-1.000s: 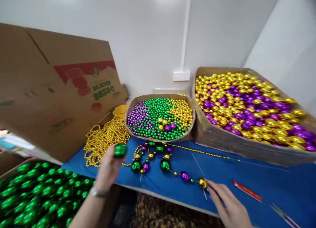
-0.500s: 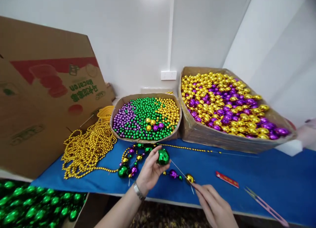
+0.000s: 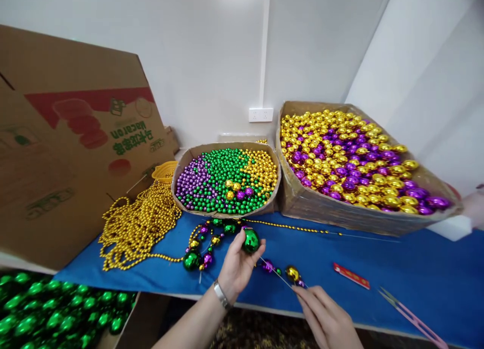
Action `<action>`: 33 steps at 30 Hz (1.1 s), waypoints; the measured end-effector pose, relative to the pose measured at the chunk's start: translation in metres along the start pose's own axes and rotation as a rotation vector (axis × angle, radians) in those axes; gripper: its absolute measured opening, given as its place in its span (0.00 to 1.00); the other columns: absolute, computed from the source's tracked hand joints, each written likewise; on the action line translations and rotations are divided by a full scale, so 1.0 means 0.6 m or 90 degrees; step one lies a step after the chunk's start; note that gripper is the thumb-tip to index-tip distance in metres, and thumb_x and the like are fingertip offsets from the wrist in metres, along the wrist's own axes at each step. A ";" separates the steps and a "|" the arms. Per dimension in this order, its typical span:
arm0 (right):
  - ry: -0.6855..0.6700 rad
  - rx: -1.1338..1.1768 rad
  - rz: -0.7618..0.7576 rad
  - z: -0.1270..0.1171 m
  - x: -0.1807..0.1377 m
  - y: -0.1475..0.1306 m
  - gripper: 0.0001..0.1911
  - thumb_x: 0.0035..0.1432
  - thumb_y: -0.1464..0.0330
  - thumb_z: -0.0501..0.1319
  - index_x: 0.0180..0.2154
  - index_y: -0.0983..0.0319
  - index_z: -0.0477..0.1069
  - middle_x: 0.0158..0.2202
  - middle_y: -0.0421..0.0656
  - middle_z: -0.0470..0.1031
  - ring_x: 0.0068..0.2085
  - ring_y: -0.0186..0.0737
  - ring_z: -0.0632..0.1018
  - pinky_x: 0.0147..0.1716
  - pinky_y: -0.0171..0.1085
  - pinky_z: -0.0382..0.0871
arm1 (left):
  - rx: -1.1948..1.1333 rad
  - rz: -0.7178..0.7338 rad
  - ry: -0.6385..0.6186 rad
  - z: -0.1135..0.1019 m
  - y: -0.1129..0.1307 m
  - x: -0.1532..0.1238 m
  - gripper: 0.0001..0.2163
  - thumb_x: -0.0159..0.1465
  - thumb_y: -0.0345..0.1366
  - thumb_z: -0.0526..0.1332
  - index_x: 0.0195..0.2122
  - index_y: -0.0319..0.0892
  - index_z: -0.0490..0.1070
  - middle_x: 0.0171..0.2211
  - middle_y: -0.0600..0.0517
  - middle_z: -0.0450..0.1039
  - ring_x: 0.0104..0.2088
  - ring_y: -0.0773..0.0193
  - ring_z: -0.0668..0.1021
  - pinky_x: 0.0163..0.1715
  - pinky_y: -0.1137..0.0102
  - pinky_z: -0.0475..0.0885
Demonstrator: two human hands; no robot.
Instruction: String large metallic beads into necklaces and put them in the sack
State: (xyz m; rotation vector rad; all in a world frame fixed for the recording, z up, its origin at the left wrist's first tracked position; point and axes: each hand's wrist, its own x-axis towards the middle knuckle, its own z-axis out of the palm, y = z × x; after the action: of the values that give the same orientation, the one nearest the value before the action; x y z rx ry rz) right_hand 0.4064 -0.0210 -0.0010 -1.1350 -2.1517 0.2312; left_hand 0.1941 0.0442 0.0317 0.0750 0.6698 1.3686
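Observation:
My left hand [image 3: 240, 263] holds a large shiny green bead [image 3: 250, 241] between thumb and fingers, above the blue cloth. From beneath that bead a thin pale string [image 3: 278, 274] slants down to my right hand [image 3: 325, 313], whose thumb and index finger pinch it. Just beyond my right fingertips, on the cloth, lie a gold bead [image 3: 292, 273] and a purple bead [image 3: 266, 266]. To the left of my left hand rests a looped strand of mixed beads, including a big green bead [image 3: 191, 260]. Whether the string passes fully through the held bead is hidden.
Behind my hands stand a box of small beads [image 3: 223, 214] and a larger box of gold and purple beads [image 3: 325, 213]. Gold bead strands [image 3: 141, 228] pile up left. A red strip [image 3: 351, 276] and pink-handled tweezers [image 3: 414, 318] lie right. Green beads [image 3: 56, 308] fill a lower-left container.
My left fingers have shifted around the green bead and now curl up along its right side. My right hand keeps its pinch on the string, slightly lower. The view has moved a little.

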 end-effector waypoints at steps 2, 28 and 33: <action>-0.004 -0.012 -0.014 0.001 -0.001 0.001 0.14 0.63 0.68 0.50 0.46 0.60 0.71 0.34 0.46 0.73 0.33 0.35 0.78 0.32 0.29 0.72 | -0.006 0.003 0.007 0.004 -0.001 -0.002 0.08 0.59 0.37 0.63 0.34 0.38 0.67 0.33 0.50 0.75 0.40 0.55 0.79 0.38 0.65 0.77; 0.058 -0.053 -0.018 0.035 0.002 0.003 0.13 0.65 0.69 0.47 0.45 0.61 0.67 0.33 0.46 0.73 0.32 0.36 0.78 0.30 0.31 0.72 | 0.188 0.075 -0.193 -0.001 -0.049 -0.039 0.15 0.56 0.31 0.65 0.44 0.45 0.65 0.43 0.51 0.66 0.42 0.62 0.72 0.45 0.59 0.70; 0.091 -0.033 -0.005 0.028 0.007 0.002 0.13 0.65 0.68 0.47 0.45 0.60 0.67 0.31 0.44 0.72 0.31 0.35 0.78 0.31 0.30 0.71 | 0.322 0.104 -0.237 0.002 -0.045 -0.038 0.18 0.56 0.35 0.66 0.47 0.45 0.64 0.49 0.46 0.64 0.43 0.60 0.72 0.38 0.68 0.71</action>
State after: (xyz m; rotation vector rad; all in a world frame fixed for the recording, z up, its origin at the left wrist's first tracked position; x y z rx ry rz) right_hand 0.3946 -0.0147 -0.0120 -1.1372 -2.0459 0.0878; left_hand 0.2172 0.0175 0.0299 0.7833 0.6882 1.2648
